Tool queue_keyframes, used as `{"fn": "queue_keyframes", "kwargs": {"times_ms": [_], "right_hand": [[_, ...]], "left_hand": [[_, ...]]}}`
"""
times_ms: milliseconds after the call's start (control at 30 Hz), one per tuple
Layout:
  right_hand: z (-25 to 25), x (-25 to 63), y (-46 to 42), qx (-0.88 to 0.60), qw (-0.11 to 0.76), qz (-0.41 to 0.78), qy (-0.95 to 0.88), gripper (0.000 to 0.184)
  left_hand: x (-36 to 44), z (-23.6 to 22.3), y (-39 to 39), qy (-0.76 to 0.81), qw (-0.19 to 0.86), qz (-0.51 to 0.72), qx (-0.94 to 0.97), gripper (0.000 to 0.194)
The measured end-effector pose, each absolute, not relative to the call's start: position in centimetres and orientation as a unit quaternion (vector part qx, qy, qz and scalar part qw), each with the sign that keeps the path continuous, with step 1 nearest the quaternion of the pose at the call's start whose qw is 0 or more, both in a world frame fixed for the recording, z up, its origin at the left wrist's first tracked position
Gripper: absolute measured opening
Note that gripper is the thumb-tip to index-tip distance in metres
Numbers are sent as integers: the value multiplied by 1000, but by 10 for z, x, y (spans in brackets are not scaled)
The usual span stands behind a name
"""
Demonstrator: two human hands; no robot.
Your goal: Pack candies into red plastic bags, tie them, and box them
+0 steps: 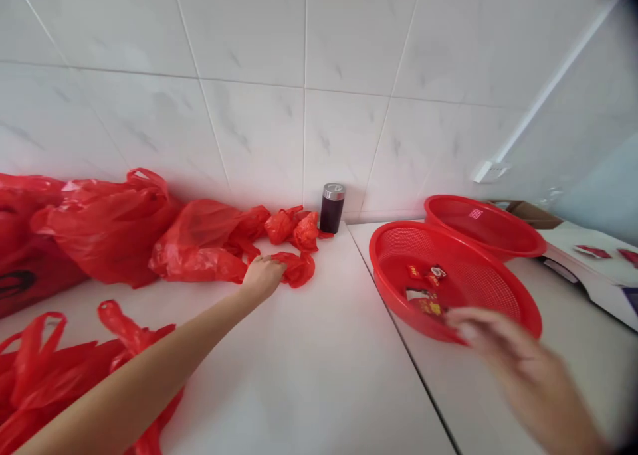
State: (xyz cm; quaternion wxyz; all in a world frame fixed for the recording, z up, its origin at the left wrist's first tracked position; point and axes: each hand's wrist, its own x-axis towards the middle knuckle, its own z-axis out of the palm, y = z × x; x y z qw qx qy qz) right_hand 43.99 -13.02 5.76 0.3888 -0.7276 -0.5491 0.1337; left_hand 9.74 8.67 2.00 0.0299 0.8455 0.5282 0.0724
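My left hand [263, 277] reaches across the white table, fingers curled down on a crumpled red plastic bag [300, 269]. Just left of it, a larger red plastic bag [199, 242] lies against the wall side. My right hand [503, 355] is blurred, at the near rim of a red plastic basket [508, 289]. Its thumb and forefinger are close together, but whether something is between them cannot be made out. Beside those fingertips a small packet [423, 302] with yellow print shows inside the basket. Further small red packets [432, 273] lie on the basket's bottom.
Several full red bags [109, 226] line the wall at left; more red bags [54, 375] lie nearer. A dark tumbler [331, 209] stands by the wall. Behind the basket is a second red basket [483, 226], with a cardboard box [533, 214] beyond. A seam [406, 349] divides the tabletops.
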Motion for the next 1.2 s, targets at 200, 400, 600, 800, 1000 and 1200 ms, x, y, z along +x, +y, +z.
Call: {"fn": "queue_keyframes", "kwargs": {"times_ms": [200, 400, 600, 800, 1000, 1200], "right_hand": [[14, 345, -62, -573, 365, 314, -663, 28], [-38, 300, 40, -619, 398, 319, -598, 62], [-50, 294, 78, -597, 485, 360, -528, 20], [-30, 309, 70, -561, 575, 379, -460, 29], [15, 296, 43, -543, 593, 328, -496, 36], [69, 271, -20, -440, 369, 245, -781, 27]], "left_hand": [[115, 12, 83, 542, 106, 145, 821, 24], [118, -24, 58, 567, 169, 208, 779, 31], [99, -31, 39, 569, 258, 257, 737, 18], [48, -3, -7, 545, 446, 441, 558, 36], [21, 24, -29, 484, 558, 509, 442, 30], [49, 67, -43, 437, 432, 224, 757, 22]]}}
